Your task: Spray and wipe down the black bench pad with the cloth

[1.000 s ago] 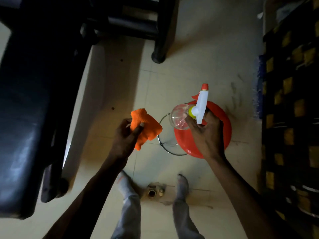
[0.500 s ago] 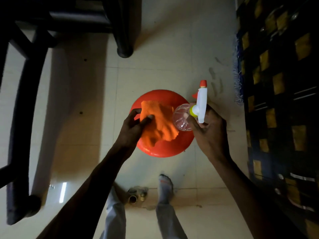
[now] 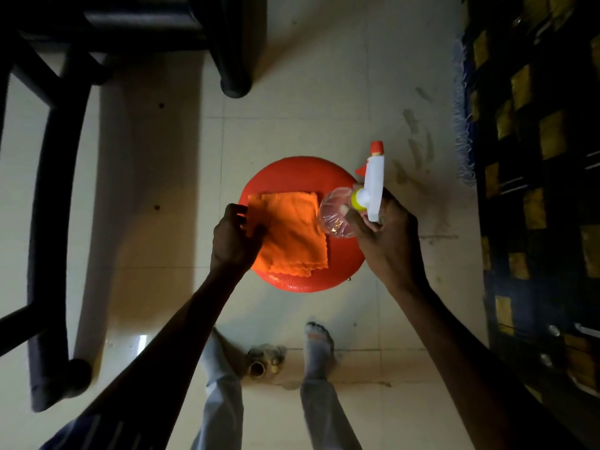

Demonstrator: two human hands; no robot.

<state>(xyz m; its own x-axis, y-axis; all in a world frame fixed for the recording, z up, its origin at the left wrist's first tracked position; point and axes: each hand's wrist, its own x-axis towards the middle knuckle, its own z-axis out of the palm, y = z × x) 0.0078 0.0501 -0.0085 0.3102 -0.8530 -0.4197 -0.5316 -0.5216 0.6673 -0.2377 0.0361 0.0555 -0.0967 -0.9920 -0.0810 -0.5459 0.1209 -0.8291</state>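
- Head view looks straight down at your pale tiled floor (image 3: 324,92), your two arms reaching out over it.
- Along the right edge of the floor lies a dark rug (image 3: 535,190) with yellow squares and a fringed border.
- A black metal frame (image 3: 48,190) runs down the left side and across the top left corner of the floor; the bench pad itself is not in this view.
- Between your hands stands a round red stool (image 3: 305,170), seen from above.
- An orange cloth (image 3: 292,235) lies folded flat on the stool seat, covering its left half and reaching the near edge.
- Your right hand (image 3: 386,241) is wrapped around the neck of a clear spray bottle (image 3: 337,216) with a white trigger head and red nozzle, held tilted over the right edge of the stool, the nozzle pointing away from you.
- Your left hand (image 3: 233,238) sits at the cloth's left edge, fingers curled, thumb and fingertips pinching that edge.
- Your feet in socks (image 3: 318,342) stand on the floor near the stool, a small brass-coloured object (image 3: 263,358) between them.
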